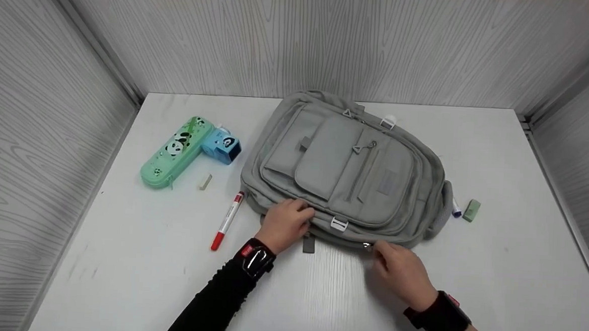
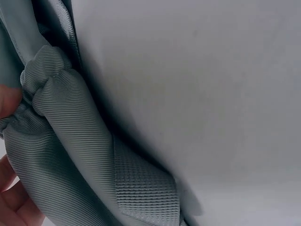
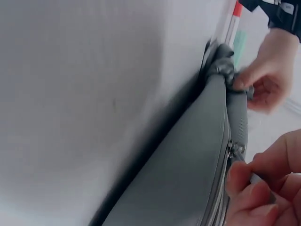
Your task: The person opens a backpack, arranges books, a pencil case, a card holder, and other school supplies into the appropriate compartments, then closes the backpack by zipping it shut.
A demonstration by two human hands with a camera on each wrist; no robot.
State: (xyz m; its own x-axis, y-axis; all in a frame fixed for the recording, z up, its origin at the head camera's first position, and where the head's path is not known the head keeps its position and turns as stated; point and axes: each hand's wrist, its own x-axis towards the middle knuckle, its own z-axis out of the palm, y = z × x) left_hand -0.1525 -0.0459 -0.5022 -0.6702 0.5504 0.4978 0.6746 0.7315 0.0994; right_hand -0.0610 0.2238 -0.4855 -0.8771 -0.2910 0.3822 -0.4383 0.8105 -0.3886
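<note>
A grey backpack lies on its back on the white table, front pockets facing up. At its near edge my left hand grips a bunched fold of the fabric; the left wrist view shows the gathered cloth by the thumb. Further right along that edge, my right hand pinches a zipper pull. In the right wrist view the metal zipper slider sits on the zipper track just beyond those fingertips. The curled fingers partly cover the pull.
Left of the backpack are a green panda pencil case, a blue box-like item, a small pale eraser-like block and a red-capped marker. To the right lie a green block and a partly hidden blue-tipped marker. Panels surround the table.
</note>
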